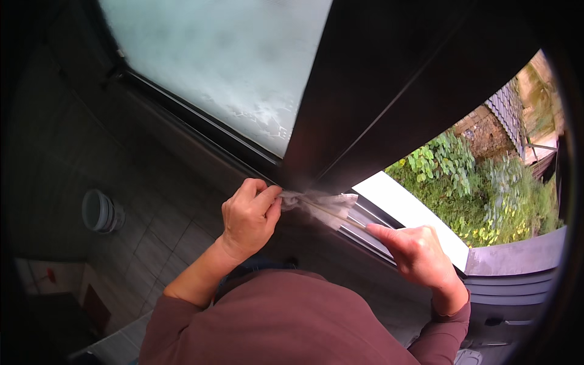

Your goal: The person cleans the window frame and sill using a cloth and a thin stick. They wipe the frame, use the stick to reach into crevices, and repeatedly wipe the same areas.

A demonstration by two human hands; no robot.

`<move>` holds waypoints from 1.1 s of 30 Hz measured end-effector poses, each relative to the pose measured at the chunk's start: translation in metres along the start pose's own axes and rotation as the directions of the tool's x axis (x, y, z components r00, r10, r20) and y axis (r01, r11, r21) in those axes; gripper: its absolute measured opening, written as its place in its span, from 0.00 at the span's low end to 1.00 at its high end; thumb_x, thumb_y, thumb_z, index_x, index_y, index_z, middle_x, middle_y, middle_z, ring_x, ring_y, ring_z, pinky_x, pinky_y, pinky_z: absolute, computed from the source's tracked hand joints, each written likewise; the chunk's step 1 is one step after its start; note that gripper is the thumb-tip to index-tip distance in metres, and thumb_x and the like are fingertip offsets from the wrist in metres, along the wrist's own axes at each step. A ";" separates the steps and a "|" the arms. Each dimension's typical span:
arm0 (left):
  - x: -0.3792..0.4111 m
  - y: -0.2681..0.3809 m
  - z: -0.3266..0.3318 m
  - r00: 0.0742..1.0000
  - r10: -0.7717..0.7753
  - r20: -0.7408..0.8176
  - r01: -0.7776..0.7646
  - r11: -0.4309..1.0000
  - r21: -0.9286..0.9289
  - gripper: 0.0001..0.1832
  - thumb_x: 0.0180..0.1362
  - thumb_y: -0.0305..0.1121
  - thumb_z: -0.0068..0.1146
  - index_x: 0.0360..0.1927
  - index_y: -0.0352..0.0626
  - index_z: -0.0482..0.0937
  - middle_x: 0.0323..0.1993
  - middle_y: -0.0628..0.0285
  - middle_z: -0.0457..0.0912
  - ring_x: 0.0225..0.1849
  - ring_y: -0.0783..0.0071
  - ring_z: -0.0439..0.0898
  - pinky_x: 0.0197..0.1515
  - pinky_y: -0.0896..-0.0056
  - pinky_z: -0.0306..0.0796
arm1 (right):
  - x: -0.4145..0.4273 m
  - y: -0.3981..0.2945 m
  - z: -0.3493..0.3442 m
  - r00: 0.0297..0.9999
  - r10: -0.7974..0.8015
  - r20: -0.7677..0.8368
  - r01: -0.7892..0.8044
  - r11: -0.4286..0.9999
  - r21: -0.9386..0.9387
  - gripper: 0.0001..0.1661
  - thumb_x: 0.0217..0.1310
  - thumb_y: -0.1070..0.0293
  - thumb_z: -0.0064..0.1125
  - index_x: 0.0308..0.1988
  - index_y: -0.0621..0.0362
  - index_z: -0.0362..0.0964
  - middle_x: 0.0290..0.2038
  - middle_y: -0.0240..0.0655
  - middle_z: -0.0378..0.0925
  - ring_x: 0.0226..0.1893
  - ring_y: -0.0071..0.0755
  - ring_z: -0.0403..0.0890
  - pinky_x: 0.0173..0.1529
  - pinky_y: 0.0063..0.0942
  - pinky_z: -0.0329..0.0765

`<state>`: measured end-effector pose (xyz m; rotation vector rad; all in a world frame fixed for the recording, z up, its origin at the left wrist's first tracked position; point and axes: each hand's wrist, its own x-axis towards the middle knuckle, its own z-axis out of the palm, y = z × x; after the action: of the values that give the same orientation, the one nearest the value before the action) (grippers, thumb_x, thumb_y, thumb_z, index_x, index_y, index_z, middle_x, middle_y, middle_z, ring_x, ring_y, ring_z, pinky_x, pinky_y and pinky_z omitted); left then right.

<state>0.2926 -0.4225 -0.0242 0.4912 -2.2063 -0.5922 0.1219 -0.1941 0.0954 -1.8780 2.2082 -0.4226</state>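
Observation:
My left hand [251, 214] pinches one end of a thin, crumpled pale cloth [328, 207], perhaps a wipe. The cloth is bunched around the far part of a slender stick [349, 220]. My right hand [417, 251] grips the stick's near end, with the index finger laid along it. Cloth and stick lie over the sill track [372, 237] of a dark-framed sliding window, by the foot of its upright frame [365, 109]. The stick's far tip is hidden in the cloth.
A frosted glass pane [219, 68] fills the upper left. Through the open side on the right show green plants [442, 169] and a brick wall [488, 132]. White buckets [98, 212], seemingly stacked, stand on the tiled floor [159, 237] at left.

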 end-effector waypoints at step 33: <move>-0.007 -0.036 0.019 0.962 -0.078 -0.263 0.033 0.985 -0.172 0.13 0.42 0.16 0.64 0.33 0.39 0.81 0.30 0.58 0.75 0.24 0.66 0.76 0.24 0.70 0.70 | 0.056 -0.045 0.019 0.960 0.016 0.281 0.015 0.994 -0.108 0.39 0.39 0.75 0.58 0.59 0.62 0.69 0.15 0.33 0.70 0.12 0.35 0.72 0.15 0.35 0.66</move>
<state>0.2882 -0.4435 -0.0598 0.5150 -1.8740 -0.6900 0.1604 -0.2574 0.0951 -1.8568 2.0779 -0.0299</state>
